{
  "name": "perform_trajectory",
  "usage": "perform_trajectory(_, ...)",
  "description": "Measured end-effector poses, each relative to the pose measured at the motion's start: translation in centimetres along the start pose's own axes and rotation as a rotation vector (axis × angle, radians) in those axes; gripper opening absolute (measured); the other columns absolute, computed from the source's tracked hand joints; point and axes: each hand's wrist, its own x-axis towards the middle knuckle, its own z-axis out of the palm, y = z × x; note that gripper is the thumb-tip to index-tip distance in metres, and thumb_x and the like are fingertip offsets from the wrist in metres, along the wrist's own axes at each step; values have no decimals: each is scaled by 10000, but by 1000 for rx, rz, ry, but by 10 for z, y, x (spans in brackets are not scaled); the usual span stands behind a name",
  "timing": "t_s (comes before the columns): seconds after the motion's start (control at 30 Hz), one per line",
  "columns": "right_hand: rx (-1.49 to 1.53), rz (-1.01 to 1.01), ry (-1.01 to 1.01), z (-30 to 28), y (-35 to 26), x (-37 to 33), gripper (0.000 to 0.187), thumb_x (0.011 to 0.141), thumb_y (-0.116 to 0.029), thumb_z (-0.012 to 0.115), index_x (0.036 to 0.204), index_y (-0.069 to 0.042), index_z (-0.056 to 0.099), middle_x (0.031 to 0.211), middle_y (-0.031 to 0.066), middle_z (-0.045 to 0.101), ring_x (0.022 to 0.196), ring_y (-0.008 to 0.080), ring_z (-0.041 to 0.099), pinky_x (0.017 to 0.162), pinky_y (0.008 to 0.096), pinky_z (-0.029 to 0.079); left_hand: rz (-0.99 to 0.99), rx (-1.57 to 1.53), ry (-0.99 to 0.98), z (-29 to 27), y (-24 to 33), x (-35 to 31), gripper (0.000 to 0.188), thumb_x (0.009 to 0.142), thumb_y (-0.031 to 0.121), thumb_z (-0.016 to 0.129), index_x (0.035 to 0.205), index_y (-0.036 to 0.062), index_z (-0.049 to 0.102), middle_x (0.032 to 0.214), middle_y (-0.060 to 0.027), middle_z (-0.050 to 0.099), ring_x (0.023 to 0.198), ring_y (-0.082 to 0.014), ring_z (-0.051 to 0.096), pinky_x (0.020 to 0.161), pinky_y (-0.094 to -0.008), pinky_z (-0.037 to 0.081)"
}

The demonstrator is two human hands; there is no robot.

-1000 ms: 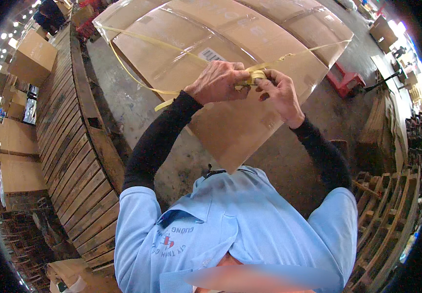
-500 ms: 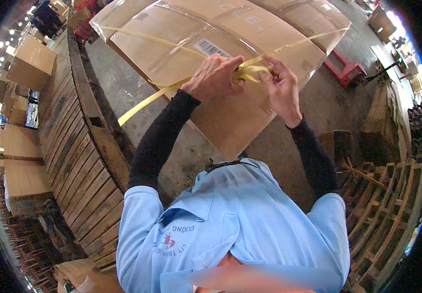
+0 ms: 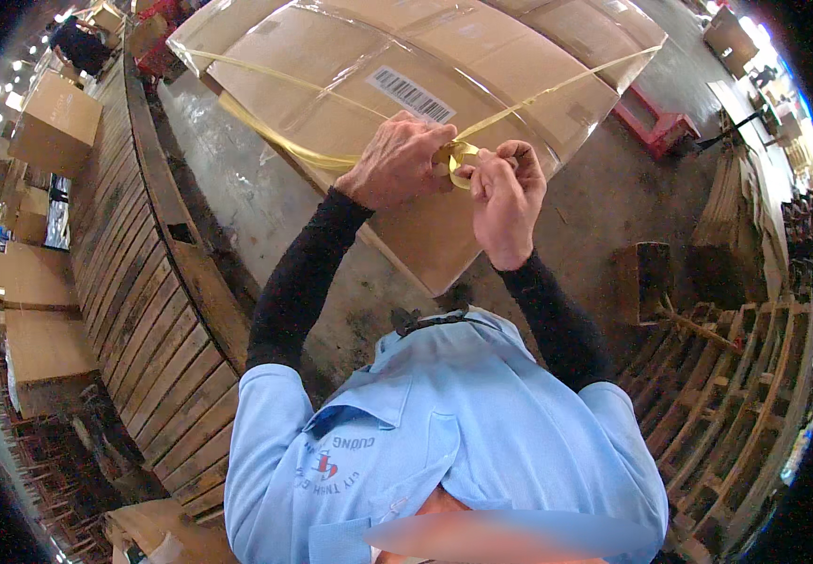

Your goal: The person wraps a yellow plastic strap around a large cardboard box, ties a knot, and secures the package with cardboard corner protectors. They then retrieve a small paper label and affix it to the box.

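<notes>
A yellow strap [image 3: 557, 86] runs across the top of a large cardboard carton [image 3: 430, 230] and meets at my hands above its near corner. My left hand [image 3: 397, 162] is closed around the strap where its lengths come together. My right hand [image 3: 510, 193] pinches a looped part of the same strap just to the right, between thumb and fingers. A loose length hangs in a curve off the carton's left side. Just beyond my left hand, a white barcode label [image 3: 412, 94] sits on the carton. Whether a knot lies inside my left fist is hidden.
A slatted wooden platform [image 3: 143, 273] stretches along the left, with cartons [image 3: 56, 122] beyond it. At the right are a red pallet jack [image 3: 655, 127], an open brown box [image 3: 646, 282] and wooden pallets [image 3: 726, 376]. A person in dark clothing [image 3: 82, 45] is at the far left.
My right hand has moved left and slightly down, closer to my left hand. The strap beyond is now drawn straighter, and the loose left length has swung from a straight tail into a curve.
</notes>
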Motion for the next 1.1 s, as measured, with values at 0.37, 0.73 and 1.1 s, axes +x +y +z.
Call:
perform_trajectory(0.37, -148, 112, -302, -7, -31, -20, 73, 984, -53, 526, 1053, -30, 522, 740, 57, 565, 726, 174, 602, 793, 369, 529, -102, 84, 96, 15, 29, -6, 339, 743, 326, 750, 916, 96, 572, 726, -87, 654, 701, -301, 647, 711, -415, 462)
perform_trajectory(0.73, 110, -31, -181, -3, -35, 14, 90, 931, -22, 529, 1006, -67, 507, 606, -17, 396, 491, 82, 386, 589, 292, 520, -63, 114, 230, -7, 26, 17, 416, 747, 416, 773, 909, 93, 568, 658, -85, 625, 641, -314, 630, 652, -416, 482)
perform_trajectory(1.1, 235, 602, -176, -24, -67, 43, 55, 982, -105, 529, 1029, -122, 552, 598, -64, 319, 449, 55, 295, 483, 250, 366, 74, 63, 67, -11, -10, 43, 357, 715, 335, 782, 934, 113, 610, 699, -87, 650, 658, -332, 647, 614, -438, 509)
